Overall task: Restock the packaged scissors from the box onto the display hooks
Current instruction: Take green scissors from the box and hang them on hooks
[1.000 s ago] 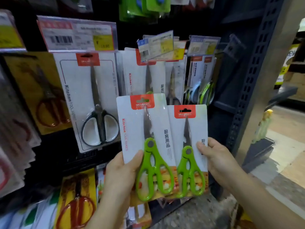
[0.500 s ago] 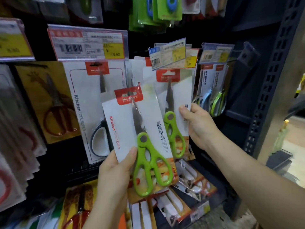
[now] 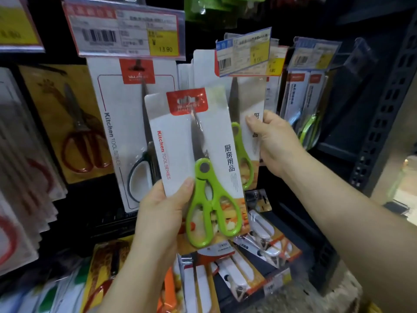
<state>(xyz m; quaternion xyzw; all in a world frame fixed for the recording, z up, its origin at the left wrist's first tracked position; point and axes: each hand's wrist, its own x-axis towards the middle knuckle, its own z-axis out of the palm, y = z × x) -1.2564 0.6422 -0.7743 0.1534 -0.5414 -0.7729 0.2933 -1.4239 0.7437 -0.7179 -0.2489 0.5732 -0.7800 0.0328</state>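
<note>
Scissors pack [image 3: 198, 154] — above left hand [image 3: 162, 213]

We are looking at a retail shop aisle, at its kitchen-tool display. The landmark is the large price label [image 3: 126, 30], which carries a barcode and a yellow panel reading 13.90. Directly below it hangs a carded pack of black-handled scissors [image 3: 135, 132] printed "Kitchen TOOL SERIES". To the right of the label we see smaller price tags [image 3: 246, 53] above further hanging packs. To its left hang carded red-handled scissors [image 3: 76, 123]. Far right of the label stands a perforated metal shelving upright [image 3: 388, 109]. Well below it lie more packaged goods [image 3: 248, 263].
</note>
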